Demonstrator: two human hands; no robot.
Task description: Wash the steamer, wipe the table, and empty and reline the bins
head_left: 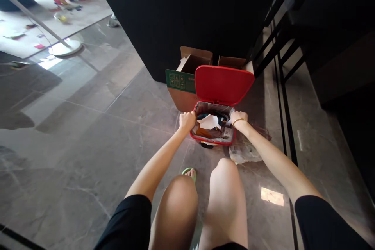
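Observation:
A red trash bin (211, 141) stands on the floor in front of my knees, its red lid (224, 84) tipped up and back. A thin trash bag (212, 107) lines it. Inside lie a torn piece of white paper (208, 122) and other litter. My left hand (187, 121) is closed at the left rim, and my right hand (238, 118), with a gold bangle at the wrist, is closed at the right rim. Both fists appear to grip the edge of the trash bag; my fingers partly hide whether the rim is held too.
Behind the bin stand open cardboard boxes (183, 99) against a black panel (187, 11). A clear plastic bag (246, 150) lies right of the bin. Black chairs (293, 27) stand at the right. A white stand base (65, 47) and scattered toys are far left, near another person's leg.

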